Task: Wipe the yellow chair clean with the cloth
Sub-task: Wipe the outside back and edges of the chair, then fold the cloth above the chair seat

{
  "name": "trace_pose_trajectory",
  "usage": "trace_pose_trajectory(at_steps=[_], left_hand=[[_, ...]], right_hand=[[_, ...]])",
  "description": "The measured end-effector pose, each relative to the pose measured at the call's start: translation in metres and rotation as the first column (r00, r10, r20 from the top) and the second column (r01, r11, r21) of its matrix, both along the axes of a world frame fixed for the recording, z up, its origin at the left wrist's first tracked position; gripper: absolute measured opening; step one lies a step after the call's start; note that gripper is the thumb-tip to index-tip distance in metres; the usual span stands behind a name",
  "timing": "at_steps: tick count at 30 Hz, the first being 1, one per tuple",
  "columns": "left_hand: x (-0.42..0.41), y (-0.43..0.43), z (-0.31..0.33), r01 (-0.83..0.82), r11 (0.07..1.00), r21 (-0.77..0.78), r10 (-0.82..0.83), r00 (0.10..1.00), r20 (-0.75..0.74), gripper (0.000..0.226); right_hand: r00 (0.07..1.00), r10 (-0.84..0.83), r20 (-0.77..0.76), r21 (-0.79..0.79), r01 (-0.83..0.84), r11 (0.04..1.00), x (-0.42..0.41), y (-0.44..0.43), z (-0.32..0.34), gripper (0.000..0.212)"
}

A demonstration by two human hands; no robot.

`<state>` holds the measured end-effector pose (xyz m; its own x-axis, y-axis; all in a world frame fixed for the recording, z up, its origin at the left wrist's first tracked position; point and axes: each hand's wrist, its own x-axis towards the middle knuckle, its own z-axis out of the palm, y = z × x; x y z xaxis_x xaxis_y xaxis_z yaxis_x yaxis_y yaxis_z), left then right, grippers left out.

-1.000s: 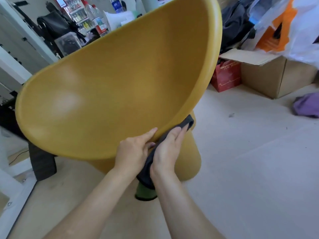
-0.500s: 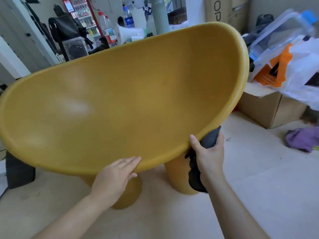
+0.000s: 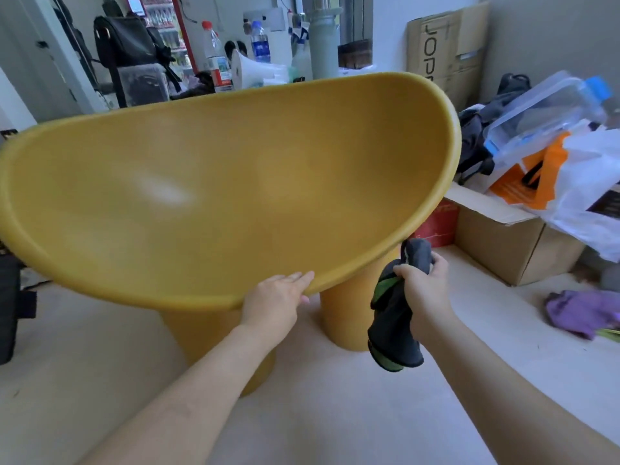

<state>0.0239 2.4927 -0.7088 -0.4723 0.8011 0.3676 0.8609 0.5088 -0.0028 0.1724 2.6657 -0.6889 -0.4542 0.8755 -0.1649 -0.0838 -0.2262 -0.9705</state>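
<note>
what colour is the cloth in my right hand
Dark grey with a green edge, seen in the head view: the cloth hangs from the right hand.

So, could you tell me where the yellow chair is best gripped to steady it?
Probably the rolled front rim of the yellow chair, taken from the near side, palm on top: the lip is thick, rounded and closest. The left hand rests there, leaving the right hand free with the cloth.

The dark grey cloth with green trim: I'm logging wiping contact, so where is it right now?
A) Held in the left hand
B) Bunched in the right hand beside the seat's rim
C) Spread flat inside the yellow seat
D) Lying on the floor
B: the dark grey cloth with green trim hangs bunched from the right hand by the yellow plastic chair rim, while the left hand rests bare on the front edge.
</note>
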Motion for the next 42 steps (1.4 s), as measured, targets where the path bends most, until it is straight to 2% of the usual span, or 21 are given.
trace_pose_trajectory(at_steps=[4,8,10,12,16,17,18,19,20,21,22,23,25,26,28,31,33,35,37,40,42], left_hand=[[-0.028,0.014,-0.003,-0.072,0.997,-0.002,0.072,0.995,0.061,0.044],[-0.054,0.021,0.007,-0.258,0.966,-0.027,0.259,0.955,0.142,0.043],[-0.06,0.027,0.011,-0.37,0.928,-0.04,0.369,0.902,0.225,0.041],[-0.064,0.04,0.015,-0.441,0.897,-0.038,0.433,0.856,0.284,0.04],[-0.042,0.053,0.037,-0.474,0.881,-0.002,0.413,0.765,0.495,0.033],[-0.027,0.049,0.044,-0.472,0.877,0.092,0.322,0.718,0.618,0.025],[-0.008,0.042,0.05,-0.456,0.857,0.24,0.131,0.643,0.754,0.018],[0.014,0.033,0.06,-0.441,0.809,0.388,-0.13,0.511,0.85,0.019],[0.041,0.021,0.075,-0.419,0.783,0.46,-0.364,0.291,0.885,0.027],[0.063,0.013,0.087,-0.345,0.802,0.488,-0.487,0.097,0.868,0.036],[0.079,0.006,0.098,-0.256,0.814,0.522,-0.529,0.048,0.847,0.038],[0.087,0.001,0.103,-0.197,0.803,0.562,-0.547,0.133,0.827,0.033],[0.091,-0.007,0.113,-0.174,0.773,0.611,-0.52,0.379,0.765,0.012],[0.088,-0.012,0.119,-0.165,0.769,0.617,-0.51,0.423,0.749,0.004],[0.078,-0.028,0.129,-0.136,0.785,0.605,-0.487,0.467,0.738,0.025],[0.064,-0.053,0.155,-0.137,0.783,0.607,-0.405,0.628,0.664,0.056],[0.063,-0.064,0.183,-0.137,0.789,0.599,-0.367,0.677,0.638,0.054],[0.062,-0.076,0.215,-0.195,0.781,0.594,-0.392,0.587,0.708,0.05],[0.062,-0.089,0.253,-0.223,0.781,0.584,-0.444,0.46,0.769,0.044],[0.061,-0.115,0.32,-0.228,0.815,0.532,-0.482,0.242,0.842,0.037],[0.061,-0.134,0.368,-0.292,0.815,0.501,-0.478,0.15,0.865,0.038]], right_hand=[[0.986,0.159,0.052,-0.007,-0.159,0.987,0.01,-0.001,-0.002,0.029],[0.914,0.355,0.197,0.134,-0.383,0.914,0.011,-0.011,0.001,0.027],[0.882,0.39,0.265,0.227,-0.45,0.863,0.014,-0.012,0.01,0.026],[0.869,0.4,0.29,0.269,-0.475,0.838,0.02,-0.012,0.024,0.014],[0.861,0.409,0.301,0.373,-0.502,0.78,0.041,-0.018,0.054,0.015],[0.846,0.431,0.315,0.404,-0.53,0.745,0.046,-0.019,0.061,0.017],[0.832,0.458,0.313,0.428,-0.554,0.714,0.051,-0.021,0.068,0.018],[0.816,0.492,0.303,0.435,-0.578,0.691,0.055,-0.021,0.073,0.018],[0.792,0.541,0.282,0.418,-0.609,0.674,0.057,-0.022,0.079,0.02],[0.757,0.602,0.255,0.391,-0.65,0.652,0.058,-0.024,0.086,0.022],[0.714,0.661,0.232,0.362,-0.694,0.623,0.058,-0.027,0.096,0.026],[0.676,0.701,0.228,0.344,-0.729,0.592,0.058,-0.03,0.105,0.029],[0.62,0.728,0.292,0.383,-0.773,0.505,0.059,-0.036,0.123,0.031],[0.609,0.711,0.35,0.429,-0.779,0.457,0.059,-0.039,0.131,0.03],[0.619,0.605,0.501,0.53,-0.772,0.351,0.059,-0.044,0.145,0.028],[0.669,0.242,0.703,0.639,-0.743,0.198,0.051,-0.048,0.161,0.027],[0.658,0.042,0.752,0.646,-0.748,0.154,0.044,-0.056,0.177,0.024],[0.637,-0.045,0.77,0.635,-0.755,0.164,0.035,-0.065,0.202,0.024],[0.633,-0.041,0.773,0.63,-0.758,0.171,0.027,-0.075,0.236,0.028],[0.709,-0.086,0.7,0.714,-0.696,0.078,0.022,-0.095,0.295,0.031],[0.708,-0.078,0.702,0.704,-0.674,0.224,0.019,-0.117,0.347,0.027]])
